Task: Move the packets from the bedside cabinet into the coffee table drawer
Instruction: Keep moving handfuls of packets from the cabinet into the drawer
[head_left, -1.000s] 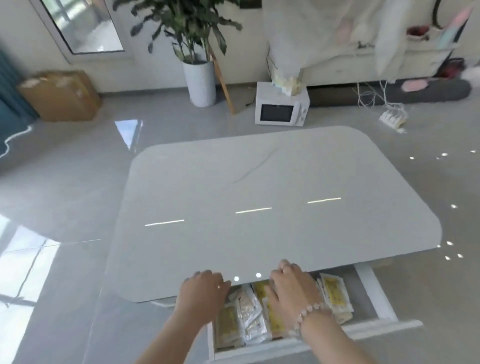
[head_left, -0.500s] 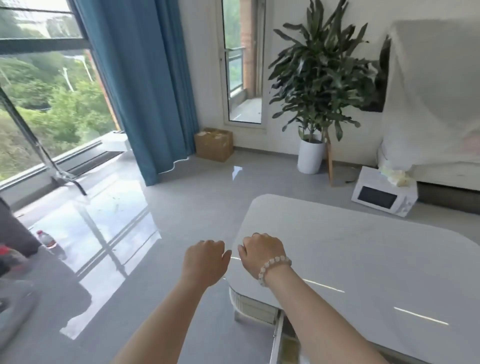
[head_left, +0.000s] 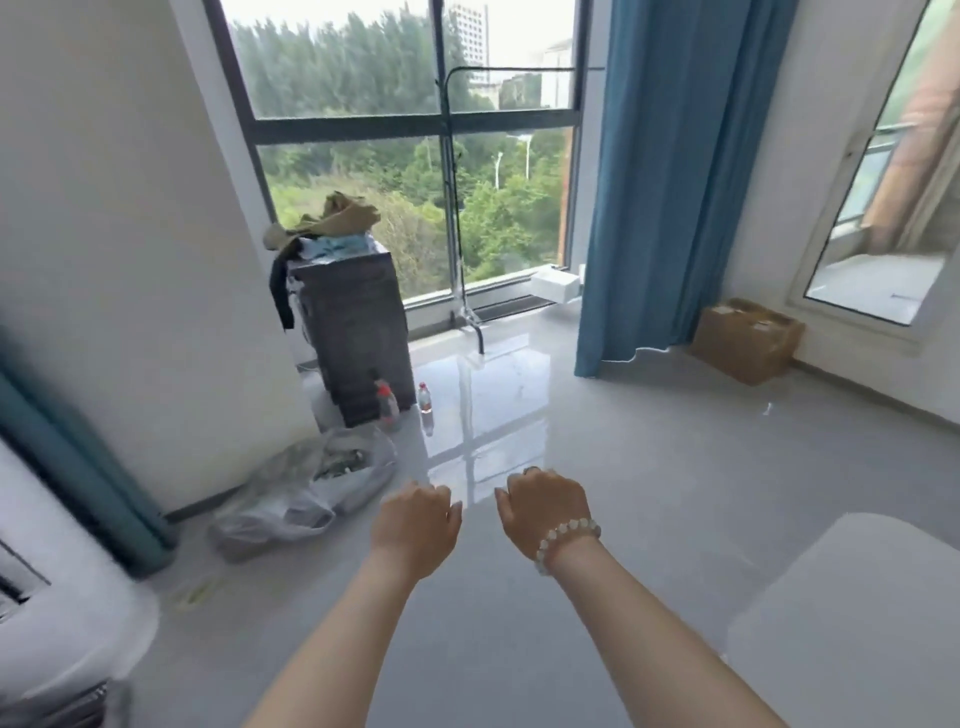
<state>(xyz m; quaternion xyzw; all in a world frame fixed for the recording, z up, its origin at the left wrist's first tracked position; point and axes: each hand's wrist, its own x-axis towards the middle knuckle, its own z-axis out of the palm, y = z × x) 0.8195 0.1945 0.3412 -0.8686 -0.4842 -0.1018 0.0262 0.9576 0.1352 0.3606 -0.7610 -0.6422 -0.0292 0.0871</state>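
Observation:
My left hand and my right hand hang side by side in the air over the grey floor, fingers loosely curled, holding nothing. A bead bracelet circles my right wrist. Only a corner of the white coffee table shows at the lower right. Its drawer and the packets are out of view, and I see no bedside cabinet.
A dark cabinet piled with clothes stands by the window, two bottles on the floor beside it. A plastic bag lies near the white wall. A blue curtain and a cardboard box are at the right. Open floor ahead.
The view has swung left, from the open drawer full of packets to the window side of the room. Both hands have left the drawer and now hang with nothing in them.

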